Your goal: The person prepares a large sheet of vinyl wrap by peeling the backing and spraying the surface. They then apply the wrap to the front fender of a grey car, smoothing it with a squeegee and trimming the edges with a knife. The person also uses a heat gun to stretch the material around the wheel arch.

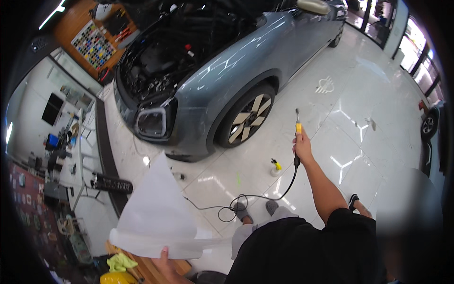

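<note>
My right hand (302,146) is wrapped round a slim corded tool (298,128) with a yellow-and-black body and a narrow metal tip pointing away from me. Its black cord (291,187) hangs down and loops near my feet. At the lower left, my left hand (165,264) grips the near edge of a large white sheet of film (158,208), thumb on top. The sheet is partly rolled along that edge, and its far corner rises to a point. Ahead stands a blue-grey car (222,71) with its engine bay (158,59) exposed; neither hand touches it.
A spray bottle (275,169) with a yellow head stands on the tiled floor. Beside my left hand are a wooden bench top (144,269), a green cloth (120,261) and a yellow object (117,278). Another person's sandalled foot (353,202) shows right; a second car (430,128) is beyond.
</note>
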